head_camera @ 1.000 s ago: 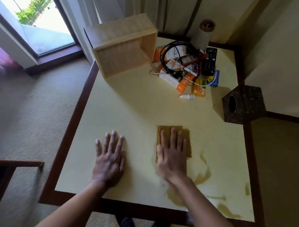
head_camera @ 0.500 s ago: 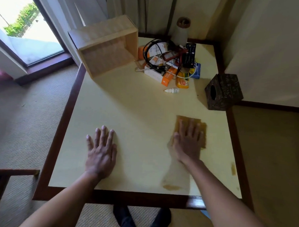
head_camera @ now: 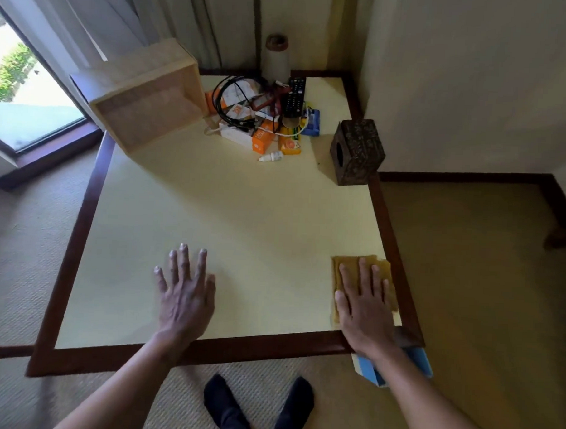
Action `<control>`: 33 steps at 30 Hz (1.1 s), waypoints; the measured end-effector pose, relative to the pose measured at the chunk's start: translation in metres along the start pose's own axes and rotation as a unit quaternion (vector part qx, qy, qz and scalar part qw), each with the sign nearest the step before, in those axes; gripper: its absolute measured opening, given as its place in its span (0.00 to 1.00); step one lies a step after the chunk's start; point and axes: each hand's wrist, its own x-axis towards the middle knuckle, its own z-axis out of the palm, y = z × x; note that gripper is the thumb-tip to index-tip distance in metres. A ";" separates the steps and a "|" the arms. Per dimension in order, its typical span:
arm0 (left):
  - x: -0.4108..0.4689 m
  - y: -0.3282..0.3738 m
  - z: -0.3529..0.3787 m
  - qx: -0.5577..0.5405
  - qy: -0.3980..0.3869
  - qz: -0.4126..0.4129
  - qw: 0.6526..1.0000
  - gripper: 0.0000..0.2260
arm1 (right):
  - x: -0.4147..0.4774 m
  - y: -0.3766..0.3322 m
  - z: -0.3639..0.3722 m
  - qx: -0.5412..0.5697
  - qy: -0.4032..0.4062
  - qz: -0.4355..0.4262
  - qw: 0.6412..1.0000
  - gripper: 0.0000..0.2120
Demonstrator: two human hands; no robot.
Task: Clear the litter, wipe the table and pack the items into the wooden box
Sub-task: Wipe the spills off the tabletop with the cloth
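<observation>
My right hand presses flat, fingers straight, on a folded yellow-brown cloth at the near right corner of the cream table. My left hand rests flat on the table near its front edge, fingers spread. The wooden box lies on its side at the far left corner, its opening facing me. Beside it sits a heap of items: black cables, a remote control, orange and white packets and a small white bottle.
A dark carved tissue box stands at the table's right edge. A paper roll stands at the far edge by the curtain. A blue and white object shows on the floor below the near right corner. My feet are under the front edge.
My right hand has slid the cloth to the right and toward me, to the near right corner. The brown smears on the table are gone. My left hand stays flat in place.
</observation>
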 end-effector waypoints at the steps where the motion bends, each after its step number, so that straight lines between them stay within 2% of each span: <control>1: -0.006 0.014 0.004 -0.006 -0.006 0.012 1.000 0.28 | -0.001 -0.007 0.001 0.007 0.003 0.017 1.000 0.29; 3: -0.011 0.036 0.013 -0.017 -0.024 0.016 0.999 0.29 | -0.011 -0.038 0.006 0.022 -0.001 -0.016 1.000 0.30; 5: -0.014 0.053 0.021 -0.015 -0.038 0.022 0.999 0.30 | -0.029 -0.060 0.016 0.019 -0.019 -0.110 0.994 0.29; 8: -0.015 0.068 0.029 -0.020 -0.045 0.029 0.998 0.30 | -0.040 -0.034 0.010 0.001 -0.023 -0.180 0.983 0.28; 10: -0.017 0.073 0.031 -0.020 -0.040 0.020 0.999 0.30 | -0.037 0.013 0.007 -0.005 0.001 -0.143 0.990 0.27; 12: -0.018 0.076 0.031 -0.012 -0.036 0.015 0.999 0.31 | -0.033 0.060 0.004 -0.015 0.021 -0.050 0.998 0.28; 15: -0.018 0.078 0.030 -0.008 -0.023 0.015 1.000 0.30 | -0.034 0.077 0.003 -0.005 0.027 0.042 0.999 0.29; 17: -0.018 0.080 0.029 -0.010 -0.017 0.014 1.000 0.29 | -0.039 0.054 0.007 0.012 0.031 0.036 0.999 0.29; 20: -0.020 0.080 0.030 -0.007 -0.016 0.015 1.000 0.29 | -0.054 0.028 0.016 0.013 0.011 -0.082 0.997 0.29; 22: -0.021 0.079 0.031 -0.003 -0.015 0.014 1.000 0.29 | -0.054 0.039 0.015 0.006 0.000 -0.128 0.992 0.29; 24: -0.020 0.079 0.032 0.001 -0.014 0.015 1.000 0.29 | -0.046 0.058 0.013 0.002 0.012 -0.109 0.994 0.28; 28: -0.020 0.079 0.033 0.005 -0.019 0.015 1.000 0.29 | -0.013 0.063 0.002 0.001 0.025 0.031 0.999 0.29; 33: -0.019 0.078 0.034 0.011 -0.013 0.012 1.000 0.29 | 0.058 0.043 -0.023 -0.006 0.011 -0.010 1.000 0.31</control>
